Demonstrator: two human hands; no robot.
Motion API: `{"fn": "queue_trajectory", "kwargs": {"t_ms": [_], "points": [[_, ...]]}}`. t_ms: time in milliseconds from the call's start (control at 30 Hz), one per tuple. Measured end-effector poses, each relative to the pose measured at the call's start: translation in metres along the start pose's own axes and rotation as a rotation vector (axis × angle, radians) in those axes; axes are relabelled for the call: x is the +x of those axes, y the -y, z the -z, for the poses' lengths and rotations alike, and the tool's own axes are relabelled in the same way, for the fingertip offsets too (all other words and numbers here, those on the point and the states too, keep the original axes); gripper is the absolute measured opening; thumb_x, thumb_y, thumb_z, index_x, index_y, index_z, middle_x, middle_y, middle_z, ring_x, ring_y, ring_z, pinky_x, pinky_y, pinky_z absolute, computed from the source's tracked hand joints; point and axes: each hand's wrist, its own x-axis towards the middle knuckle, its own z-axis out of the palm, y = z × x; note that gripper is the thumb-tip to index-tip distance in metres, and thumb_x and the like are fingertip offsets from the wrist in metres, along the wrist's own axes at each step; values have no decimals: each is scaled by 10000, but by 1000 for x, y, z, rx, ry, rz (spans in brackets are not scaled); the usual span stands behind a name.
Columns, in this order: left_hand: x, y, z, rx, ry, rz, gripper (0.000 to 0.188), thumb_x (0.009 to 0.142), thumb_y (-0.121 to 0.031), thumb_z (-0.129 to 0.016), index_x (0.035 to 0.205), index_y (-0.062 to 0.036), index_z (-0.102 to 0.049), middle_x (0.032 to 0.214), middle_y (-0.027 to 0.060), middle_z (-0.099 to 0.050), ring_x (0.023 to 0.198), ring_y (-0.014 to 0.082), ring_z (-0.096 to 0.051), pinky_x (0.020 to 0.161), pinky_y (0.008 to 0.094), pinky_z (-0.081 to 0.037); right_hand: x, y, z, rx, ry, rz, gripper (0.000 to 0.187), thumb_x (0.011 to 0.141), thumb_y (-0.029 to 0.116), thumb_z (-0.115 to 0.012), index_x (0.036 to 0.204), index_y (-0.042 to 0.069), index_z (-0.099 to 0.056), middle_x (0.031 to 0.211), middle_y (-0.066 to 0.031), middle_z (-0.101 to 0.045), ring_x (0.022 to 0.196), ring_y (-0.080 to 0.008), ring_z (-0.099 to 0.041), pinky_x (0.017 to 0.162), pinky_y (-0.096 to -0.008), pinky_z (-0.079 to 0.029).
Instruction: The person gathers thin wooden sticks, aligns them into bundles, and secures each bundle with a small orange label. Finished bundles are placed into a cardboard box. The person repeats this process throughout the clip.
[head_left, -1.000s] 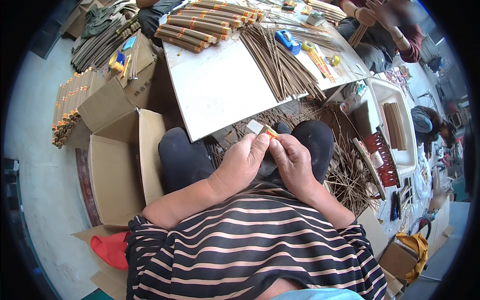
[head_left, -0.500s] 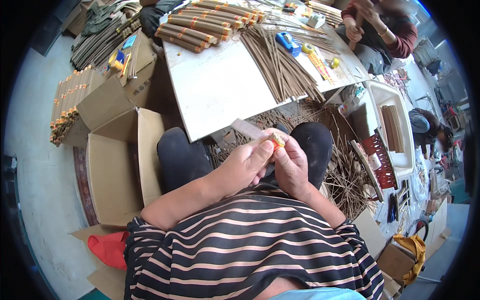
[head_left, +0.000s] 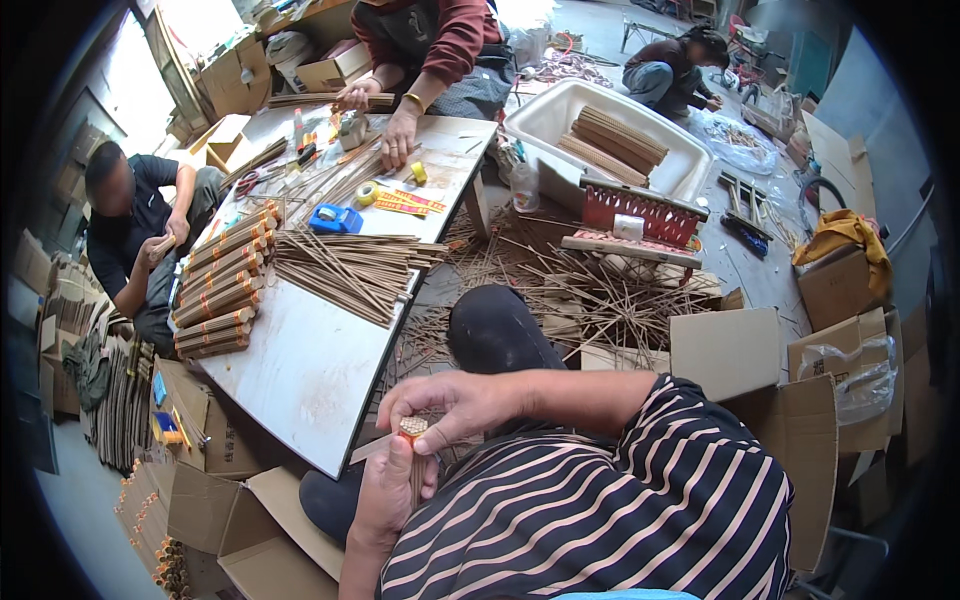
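Observation:
My left hand (head_left: 385, 492) is closed round a bundle of thin brown sticks (head_left: 414, 427), held upright with its cut end facing up. An orange band circles the bundle just below that end. The thumb and fingers of my right hand (head_left: 460, 402) close over the band from the other side. From between the hands a pale, see-through strip (head_left: 370, 450) sticks out toward the table edge; where it meets the bundle is hidden by fingers. Most of the bundle's length is covered by my left hand.
A white table (head_left: 300, 400) carries loose sticks (head_left: 345, 270), banded bundles (head_left: 222, 285), a blue tape dispenser (head_left: 335, 219) and tape rolls. Two co-workers sit around it. Cardboard boxes (head_left: 275, 545) stand at lower left. A white tub (head_left: 610, 97), a red rack (head_left: 640, 213) and scattered sticks lie right.
My view has swung to the right and the scene appears turned. The bundle has gone from tilted to upright, with my right hand now over its top and my left hand below.

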Motion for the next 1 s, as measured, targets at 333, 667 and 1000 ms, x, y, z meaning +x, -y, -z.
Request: {"fn": "queue_trajectory", "kwargs": {"t_ms": [333, 667, 1000], "points": [[10, -3, -14, 217, 124, -12, 482, 928, -462, -431, 1025, -4, -549, 655, -19, -477, 548, 42, -425, 505, 165, -365, -13, 24, 17, -155, -14, -239, 156, 759, 127, -692, 870, 33, -636, 883, -28, -540, 874, -127, -502, 772, -257, -404], [6, -7, -6, 71, 64, 9, 490, 925, -490, -410, 956, -16, -533, 643, -19, -459, 526, 28, -402, 495, 156, -345, -9, 9, 13, -11, -126, -261, 662, 687, 301, -784, 1227, 50, -495, 1089, -83, -517, 1002, -188, -499, 864, -317, -426], [9, -3, 4, -62, -18, -2, 440, 918, -480, -439, 923, -42, -488, 647, -5, -461, 513, 30, -405, 467, 150, -334, -1, 8, -1, -342, -253, -234, 270, 715, 193, -767, 714, 26, -556, 882, -57, -533, 860, -147, -503, 742, -273, -431]]}}
